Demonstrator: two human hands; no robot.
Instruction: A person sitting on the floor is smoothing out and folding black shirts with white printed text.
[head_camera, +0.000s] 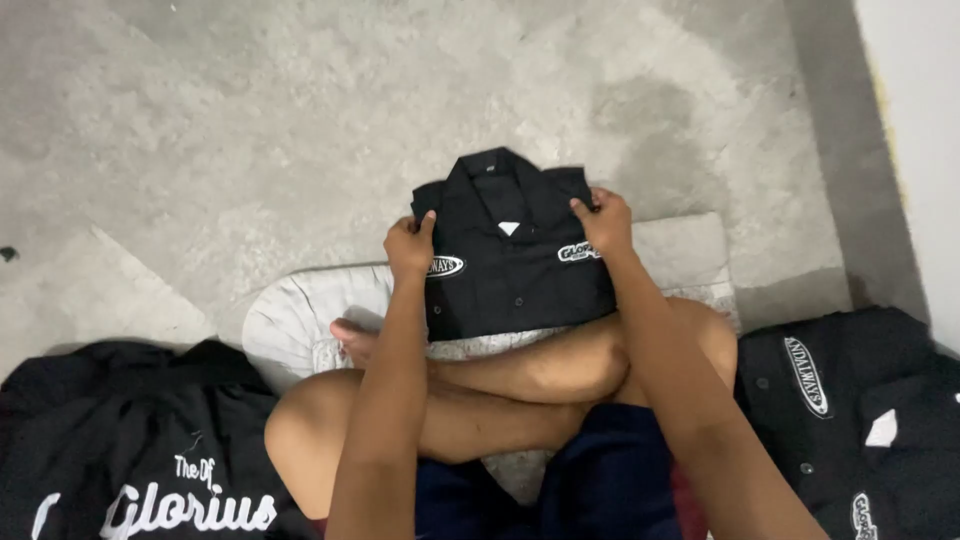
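Head view: 2 hands, left (409, 247), right (603, 222), grip folded shirt (510, 270) edges; bare floor (300, 120) beyond.

Bare grey concrete floor (300, 110), mottled with darker stains. Directly on it: one pale worn cushion (300, 315) at centre; one heap of black garments with white lettering (130, 450) at lower left; one pile of black button shirts with white patches (850, 420) at lower right.
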